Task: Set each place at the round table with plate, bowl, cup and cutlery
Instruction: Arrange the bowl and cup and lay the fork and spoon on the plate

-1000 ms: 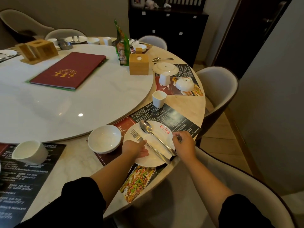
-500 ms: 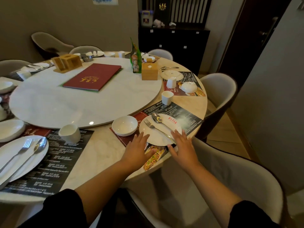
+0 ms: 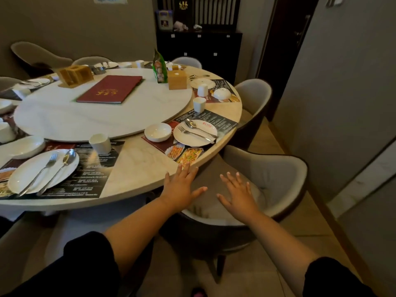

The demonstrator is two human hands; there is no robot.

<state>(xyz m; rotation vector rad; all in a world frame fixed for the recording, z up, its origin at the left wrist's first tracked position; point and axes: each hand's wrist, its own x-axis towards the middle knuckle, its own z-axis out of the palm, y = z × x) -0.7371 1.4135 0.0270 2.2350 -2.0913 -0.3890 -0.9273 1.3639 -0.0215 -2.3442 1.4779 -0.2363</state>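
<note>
Hands: left hand (image 3: 181,186) and right hand (image 3: 236,192) both spread, empty, off the table (image 3: 137,161) | plate (image 3: 194,133) with fork (image 3: 194,133) and spoon (image 3: 198,128) near edge, bowl (image 3: 158,132) just beside, cup (image 3: 199,104) beyond | risk: sleeve or chair (image 3: 278,179) bump could knock plate off.

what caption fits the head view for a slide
Both open hands, left hand and right hand, hover empty near a set place: plate with cutlery, bowl, cup.
</note>
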